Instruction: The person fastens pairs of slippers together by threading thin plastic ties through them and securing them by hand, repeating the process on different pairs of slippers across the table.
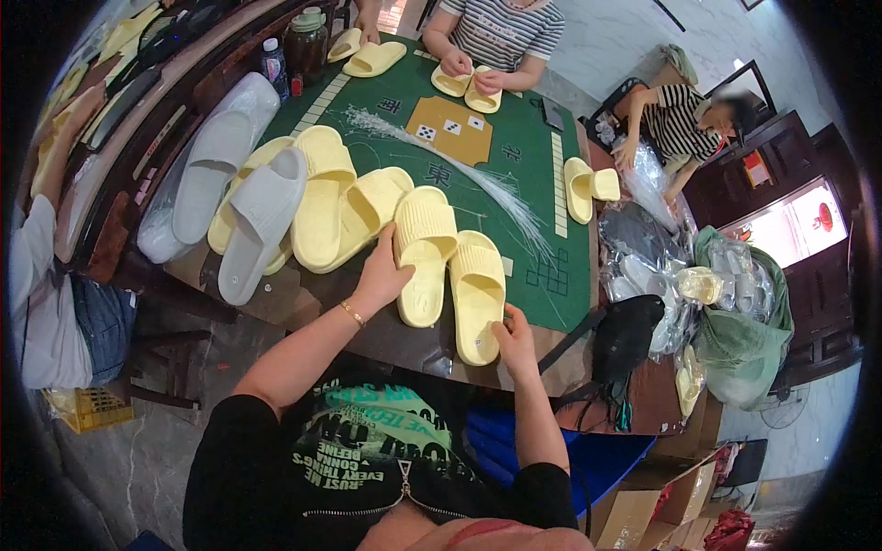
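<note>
Working beside grey slippers (pixel 264 211) and yellow pairs (pixel 319 193) at left, facing thin, glossy strands (pixel 487 179) fanned across the green-topped surface (pixel 519 317); at its near edge, grasping a ribbed yellow slipper (pixel 423 292) with the left hand (pixel 381 274), pinching a second slipper (pixel 480 303) by its rounded heel with the right hand (pixel 516 342).

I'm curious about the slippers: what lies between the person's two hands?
The head view shows a yellow slipper touched by the left hand and, beside it, a second slipper touched by the right hand.
</note>
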A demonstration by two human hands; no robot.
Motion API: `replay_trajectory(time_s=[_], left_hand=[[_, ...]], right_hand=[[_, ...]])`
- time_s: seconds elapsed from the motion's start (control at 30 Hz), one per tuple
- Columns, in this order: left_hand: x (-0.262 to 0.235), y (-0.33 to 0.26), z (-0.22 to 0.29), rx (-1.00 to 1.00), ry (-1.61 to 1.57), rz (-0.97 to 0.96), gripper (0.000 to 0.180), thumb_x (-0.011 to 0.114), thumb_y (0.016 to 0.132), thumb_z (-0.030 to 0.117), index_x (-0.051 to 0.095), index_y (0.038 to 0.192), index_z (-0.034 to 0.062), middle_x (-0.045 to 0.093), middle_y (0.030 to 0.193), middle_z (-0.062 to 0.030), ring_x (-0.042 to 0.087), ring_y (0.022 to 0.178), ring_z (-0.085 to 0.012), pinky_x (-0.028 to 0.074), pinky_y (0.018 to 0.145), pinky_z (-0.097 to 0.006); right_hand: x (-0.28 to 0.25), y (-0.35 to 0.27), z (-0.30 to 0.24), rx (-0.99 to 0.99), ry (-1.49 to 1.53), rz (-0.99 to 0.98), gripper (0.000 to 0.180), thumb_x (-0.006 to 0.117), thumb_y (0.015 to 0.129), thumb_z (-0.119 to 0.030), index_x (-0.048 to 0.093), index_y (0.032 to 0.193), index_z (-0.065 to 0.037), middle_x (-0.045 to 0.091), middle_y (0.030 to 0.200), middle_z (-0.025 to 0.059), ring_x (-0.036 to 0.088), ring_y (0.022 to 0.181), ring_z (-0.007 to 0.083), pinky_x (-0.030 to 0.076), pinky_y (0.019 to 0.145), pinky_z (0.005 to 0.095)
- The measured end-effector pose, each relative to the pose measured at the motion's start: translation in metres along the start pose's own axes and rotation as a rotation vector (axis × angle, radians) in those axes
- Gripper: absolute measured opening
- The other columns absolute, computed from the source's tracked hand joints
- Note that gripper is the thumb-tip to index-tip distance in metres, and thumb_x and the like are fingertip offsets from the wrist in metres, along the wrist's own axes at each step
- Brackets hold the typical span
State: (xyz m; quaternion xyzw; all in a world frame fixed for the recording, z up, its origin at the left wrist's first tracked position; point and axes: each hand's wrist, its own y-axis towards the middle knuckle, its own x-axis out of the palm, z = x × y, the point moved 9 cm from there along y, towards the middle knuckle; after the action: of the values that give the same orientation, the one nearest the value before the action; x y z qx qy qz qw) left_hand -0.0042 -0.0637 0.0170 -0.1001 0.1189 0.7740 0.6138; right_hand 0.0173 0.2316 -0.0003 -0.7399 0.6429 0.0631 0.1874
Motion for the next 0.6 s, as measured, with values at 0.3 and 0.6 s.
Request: replay_trajectory(time_s=[0.3,0.6], left_hand=[[-0.012,-0.026,-0.003,-0.033,0.262,-0.271,0.068,0.066,0.071,0.018,0.038,0.129,-0.0019,0.051,0.119,-0.024,0.052,0.107,-0.0369,0.044,0.091,-0.039],[-0.005,-0.013,0.081,0.487,0.319,-0.052,0.035,0.059,0.075,0.006,0.055,0.11,0.001,0.051,0.115,-0.019,0.05,0.106,-0.0348,0.041,0.093,-0.04]], right_hand=[[0.003,-0.005,-0.023,-0.011,-0.262,-0.083,0.018,0.061,0.083,-0.014,0.06,0.093,0.002,0.063,0.077,0.0042,0.057,0.069,0.0103,0.047,0.063,0.0256],[-0.028,0.102,-0.066,-0.261,-0.278,0.228,0.029,0.058,0.082,-0.016,0.061,0.105,0.002,0.066,0.092,0.0129,0.063,0.083,0.021,0.049,0.075,0.0304]])
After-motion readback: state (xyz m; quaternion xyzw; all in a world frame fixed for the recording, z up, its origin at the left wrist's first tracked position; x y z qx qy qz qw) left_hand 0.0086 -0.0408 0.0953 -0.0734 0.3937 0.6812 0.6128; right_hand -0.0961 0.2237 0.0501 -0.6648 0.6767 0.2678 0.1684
